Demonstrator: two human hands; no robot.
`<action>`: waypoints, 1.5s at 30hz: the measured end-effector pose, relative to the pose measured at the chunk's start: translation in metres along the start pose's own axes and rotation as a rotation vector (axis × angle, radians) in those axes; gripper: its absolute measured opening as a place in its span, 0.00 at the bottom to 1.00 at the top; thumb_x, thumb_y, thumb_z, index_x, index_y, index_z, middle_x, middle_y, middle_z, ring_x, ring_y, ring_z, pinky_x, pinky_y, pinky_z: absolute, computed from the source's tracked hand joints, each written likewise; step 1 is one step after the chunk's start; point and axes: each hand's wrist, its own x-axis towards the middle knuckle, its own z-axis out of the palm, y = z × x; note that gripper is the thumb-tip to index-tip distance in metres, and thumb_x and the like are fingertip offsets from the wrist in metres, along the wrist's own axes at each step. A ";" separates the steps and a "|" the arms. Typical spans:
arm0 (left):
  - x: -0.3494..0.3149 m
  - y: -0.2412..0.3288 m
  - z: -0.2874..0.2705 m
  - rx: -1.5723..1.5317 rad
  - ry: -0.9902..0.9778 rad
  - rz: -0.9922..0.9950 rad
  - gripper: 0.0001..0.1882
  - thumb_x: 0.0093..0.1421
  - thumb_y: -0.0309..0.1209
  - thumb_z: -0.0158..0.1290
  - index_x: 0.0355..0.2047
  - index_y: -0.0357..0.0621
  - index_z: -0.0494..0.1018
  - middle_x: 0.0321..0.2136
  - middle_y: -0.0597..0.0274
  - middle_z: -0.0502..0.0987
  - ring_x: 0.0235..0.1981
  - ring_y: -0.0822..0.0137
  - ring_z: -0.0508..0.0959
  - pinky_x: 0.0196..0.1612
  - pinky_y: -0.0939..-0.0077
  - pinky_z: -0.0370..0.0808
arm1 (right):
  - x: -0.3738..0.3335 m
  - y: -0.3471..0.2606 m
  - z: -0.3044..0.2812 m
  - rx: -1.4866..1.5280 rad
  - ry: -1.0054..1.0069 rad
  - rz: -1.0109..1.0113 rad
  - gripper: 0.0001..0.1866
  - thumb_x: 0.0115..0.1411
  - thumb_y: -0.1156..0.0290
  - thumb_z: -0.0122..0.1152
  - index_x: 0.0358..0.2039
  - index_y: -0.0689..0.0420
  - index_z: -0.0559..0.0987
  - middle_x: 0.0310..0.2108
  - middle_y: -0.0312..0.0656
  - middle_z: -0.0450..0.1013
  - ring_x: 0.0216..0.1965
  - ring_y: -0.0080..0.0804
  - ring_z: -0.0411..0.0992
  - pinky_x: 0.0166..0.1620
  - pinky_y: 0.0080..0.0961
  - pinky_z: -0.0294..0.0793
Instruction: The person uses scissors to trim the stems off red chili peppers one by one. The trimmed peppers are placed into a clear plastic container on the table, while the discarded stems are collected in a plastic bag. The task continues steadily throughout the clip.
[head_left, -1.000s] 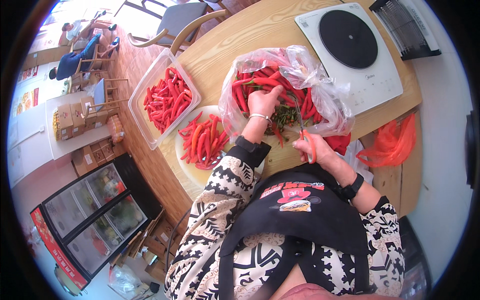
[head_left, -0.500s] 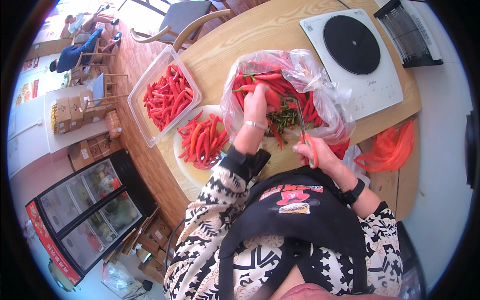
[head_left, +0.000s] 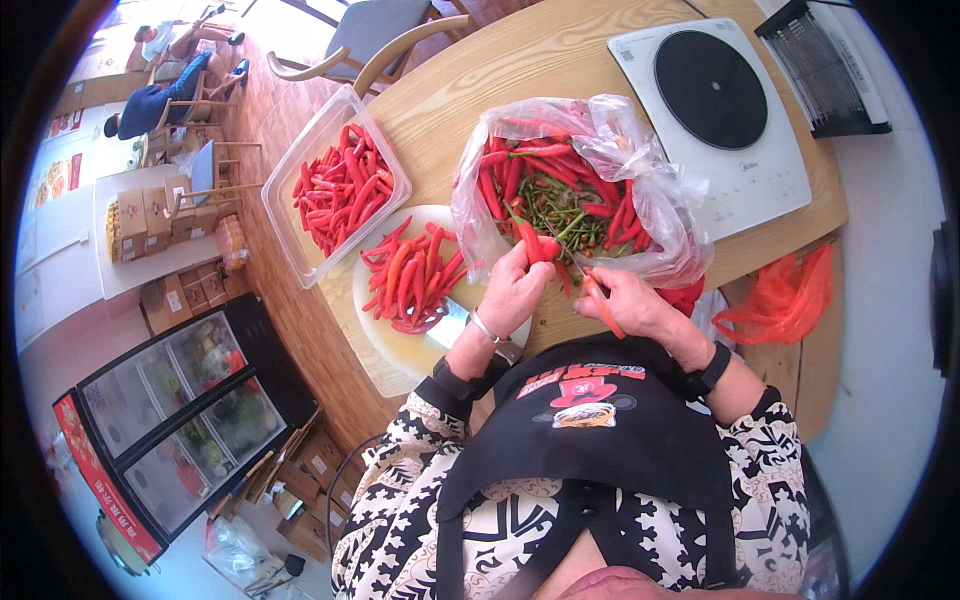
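Observation:
My left hand [head_left: 514, 287] is closed on red chili peppers [head_left: 538, 246], in front of the near rim of a clear plastic bag [head_left: 683, 222]. Beside it, my right hand [head_left: 642, 304] grips orange-handled scissors [head_left: 604, 308], their blades close to the held chilies. Whether the blades touch a stem cannot be made out. Inside the opened bag lie more red chilies [head_left: 545, 150] and a heap of green stems [head_left: 548, 205]. To the left, trimmed-looking red chilies [head_left: 408, 275] rest on a round pale board [head_left: 375, 345], with a broad metal blade [head_left: 449, 325] beside them.
A clear plastic tub [head_left: 310, 265] of red chilies stands at the table's left edge. An induction cooker [head_left: 765, 180] is at the right, near a heater [head_left: 830, 70]. A red plastic bag [head_left: 785, 300] lies lower right. Chairs, seated people and a display fridge [head_left: 180, 400] are beyond.
My left hand has drawn back out of the bag toward me with chilies in it. My right hand has brought the scissors lower, and both hands are now close together.

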 end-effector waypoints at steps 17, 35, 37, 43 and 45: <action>0.002 0.000 0.000 0.262 -0.143 0.127 0.17 0.64 0.32 0.55 0.52 0.41 0.70 0.33 0.58 0.79 0.36 0.62 0.80 0.40 0.66 0.76 | -0.003 0.004 -0.010 0.941 -0.319 0.061 0.17 0.61 0.57 0.58 0.37 0.60 0.76 0.28 0.37 0.71 0.29 0.27 0.71 0.33 0.21 0.70; -0.015 0.048 -0.004 1.368 -0.065 0.263 0.24 0.57 0.27 0.47 0.55 0.56 0.71 0.29 0.50 0.76 0.30 0.48 0.81 0.31 0.52 0.75 | -0.002 0.008 -0.005 -0.129 -0.049 -0.033 0.17 0.55 0.56 0.62 0.30 0.60 0.77 0.24 0.47 0.76 0.28 0.44 0.77 0.34 0.35 0.74; -0.016 0.046 -0.006 1.348 -0.045 0.269 0.23 0.58 0.28 0.48 0.55 0.57 0.72 0.30 0.51 0.76 0.30 0.48 0.81 0.31 0.54 0.75 | -0.004 0.003 -0.008 0.107 -0.212 0.062 0.16 0.57 0.58 0.61 0.27 0.60 0.76 0.20 0.41 0.72 0.22 0.36 0.73 0.29 0.29 0.71; -0.031 0.046 -0.027 1.178 0.184 0.308 0.21 0.60 0.28 0.52 0.54 0.54 0.73 0.32 0.52 0.77 0.32 0.50 0.81 0.33 0.58 0.77 | -0.002 -0.001 -0.012 0.864 -0.375 0.012 0.14 0.60 0.60 0.56 0.30 0.59 0.75 0.19 0.35 0.67 0.19 0.24 0.66 0.24 0.18 0.62; -0.031 0.038 -0.051 1.075 0.393 0.448 0.20 0.59 0.28 0.54 0.53 0.54 0.73 0.30 0.54 0.76 0.30 0.53 0.79 0.29 0.60 0.76 | 0.001 0.001 -0.010 0.970 -0.202 0.062 0.15 0.60 0.59 0.56 0.34 0.60 0.75 0.22 0.36 0.70 0.22 0.25 0.69 0.26 0.17 0.64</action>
